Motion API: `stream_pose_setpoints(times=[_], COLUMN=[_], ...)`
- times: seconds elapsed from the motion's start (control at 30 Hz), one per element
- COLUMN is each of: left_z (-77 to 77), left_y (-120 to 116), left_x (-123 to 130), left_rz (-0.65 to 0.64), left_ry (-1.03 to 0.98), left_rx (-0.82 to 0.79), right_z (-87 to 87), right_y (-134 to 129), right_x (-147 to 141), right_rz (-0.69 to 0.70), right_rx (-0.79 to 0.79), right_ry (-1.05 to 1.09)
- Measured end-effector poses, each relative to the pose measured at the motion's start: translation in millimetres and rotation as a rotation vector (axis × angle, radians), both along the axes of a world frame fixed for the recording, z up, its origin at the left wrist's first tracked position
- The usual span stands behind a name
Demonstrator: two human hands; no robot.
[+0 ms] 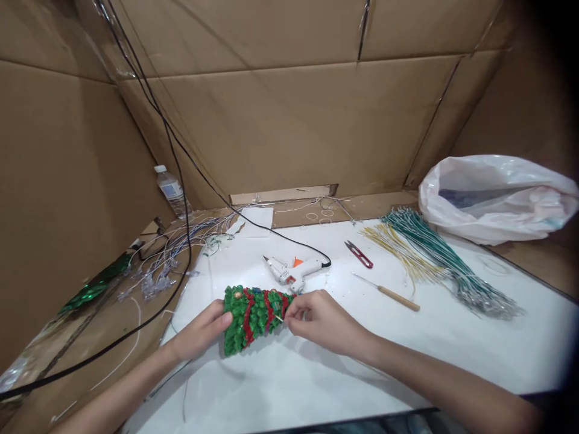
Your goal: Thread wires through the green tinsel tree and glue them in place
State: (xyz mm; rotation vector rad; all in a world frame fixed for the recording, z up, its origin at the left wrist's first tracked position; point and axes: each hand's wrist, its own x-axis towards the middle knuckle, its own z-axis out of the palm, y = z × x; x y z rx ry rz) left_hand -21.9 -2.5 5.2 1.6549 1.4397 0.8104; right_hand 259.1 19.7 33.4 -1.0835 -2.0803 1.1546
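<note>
meanwhile, a plastic bag (pixel 502 172) holds something dark (pixel 474 196), left hand (pixel 199 330) cupping a green craft tree (pixel 251 319), right hand (pixel 319 319) pinching a stick (pixel 278 317).

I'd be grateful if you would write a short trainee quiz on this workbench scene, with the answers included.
1. Which hand is against the wide end of the green sequinned tree?
2. True or false: the hot glue gun lies on the white work surface, held by neither hand.
3. What is the wooden-handled tool to the right of the glue gun? A) an awl B) a hammer C) a paintbrush

Key: 1. The left hand. 2. True. 3. A.
</note>
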Motion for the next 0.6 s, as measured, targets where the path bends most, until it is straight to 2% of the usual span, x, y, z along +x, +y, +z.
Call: stream_pose_setpoints(times=[0.13,0.23,0.37,0.47,0.6], left_z=[-6.8,-8.1,-9.1,-4.9,8.7], left_y=[3.5,4.8,4.6,3.2,1.4], left_x=[-6.2,-7.5,-7.0,-3.4,5.8], left_rz=[-0.072,-0.142,-0.174,-0.186,-0.180], left_ry=[-0.046,-0.102,-0.130,-0.151,-0.143], left_rx=[-0.063,-0.102,-0.125,-0.148,-0.184], right_z=[-1.0,-2.6,-11.7,-19.9,-22.7], right_y=[2.2,0.7,-1.0,-1.1,-0.8], right_x=[-3.5,-7.2,-10.0,-9.5,-8.1], right_rz=[-0.012,-0.033,-0.010,-0.003,0.012], right_rx=[0.073,0.202,0.382,0.467,0.504], right_ry=[-0.016,-0.035,-0.029,-0.017,-0.028])
